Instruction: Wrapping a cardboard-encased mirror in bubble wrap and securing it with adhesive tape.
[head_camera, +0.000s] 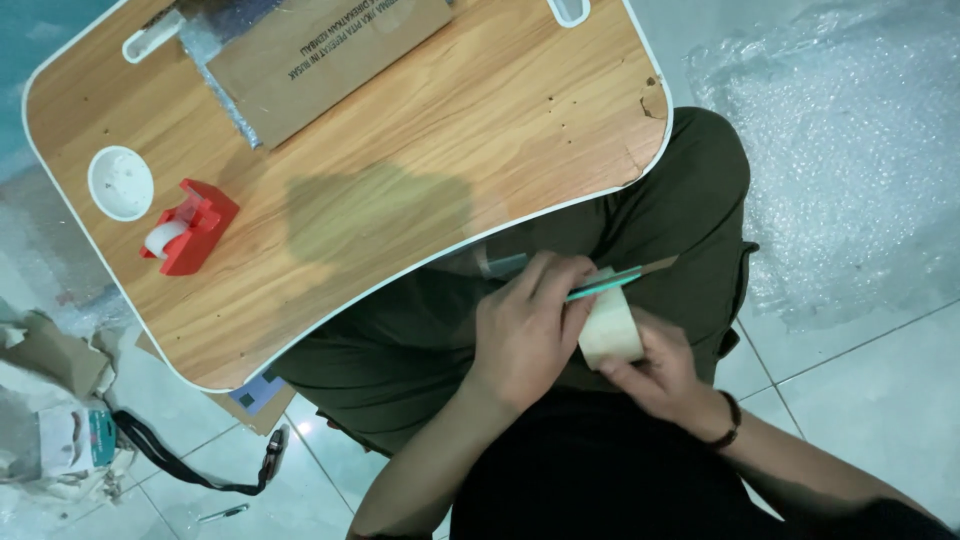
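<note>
Both hands work over the lap: the left hand (525, 325) pinches a teal-handled cutter (612, 282) against a pale roll of tape (610, 330), which the right hand (660, 370) grips from below. At the far left, torn cardboard and a bag (60, 440) with a black strap (190, 465) lie on pale floor tiles (850, 400). On the wooden lap table (400, 150) sit a white round cup holder (120, 183), a red tape dispenser (192, 227), and a flat brown cardboard package (320, 55) with black print. Bubble wrap (840, 150) covers the floor at right.
</note>
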